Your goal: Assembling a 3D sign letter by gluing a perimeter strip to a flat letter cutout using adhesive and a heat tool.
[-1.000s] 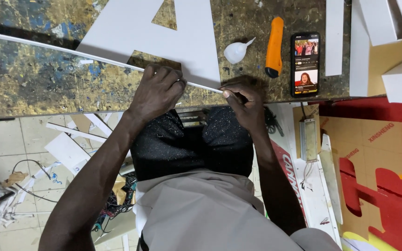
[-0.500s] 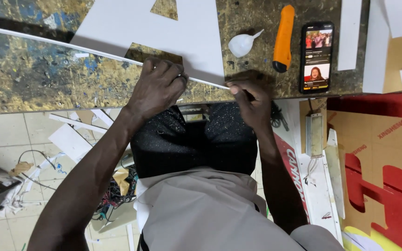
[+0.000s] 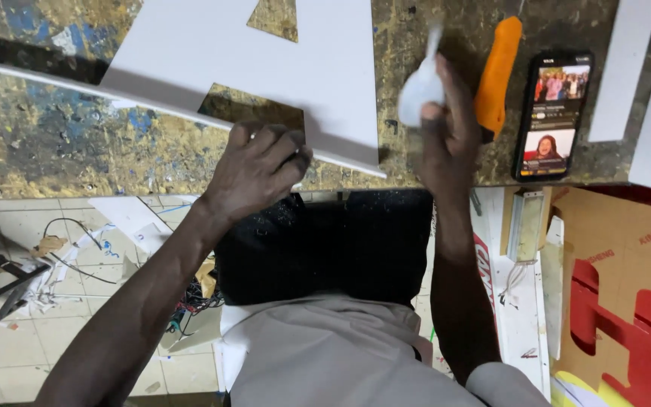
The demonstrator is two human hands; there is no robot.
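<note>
White foam-board letter [image 3: 265,56], cut in the shape of a capital with a triangular hole, serves as my landmark; it lies flat on the paint-stained worktable [image 3: 54,143].

Nearest to me, below the letter's lower edge, my left hand [image 3: 254,173] rests with fingers curled and pressed onto the letter's near corner, where a thin white strip [image 3: 77,84] stands along the edge and runs off to the left of the letter.

Right of the letter, my right hand [image 3: 442,132] is raised above the table, fingers closed around a small white squeeze bottle [image 3: 421,83] whose nozzle points away from me, just beside the letter's right edge.

Beyond that hand, further right of the letter, lies an orange utility knife [image 3: 497,71], partly hidden by my fingers. Right of the knife lies a black phone [image 3: 553,113] with its screen lit. Farthest right of the letter are two white board strips [image 3: 625,68].
</note>
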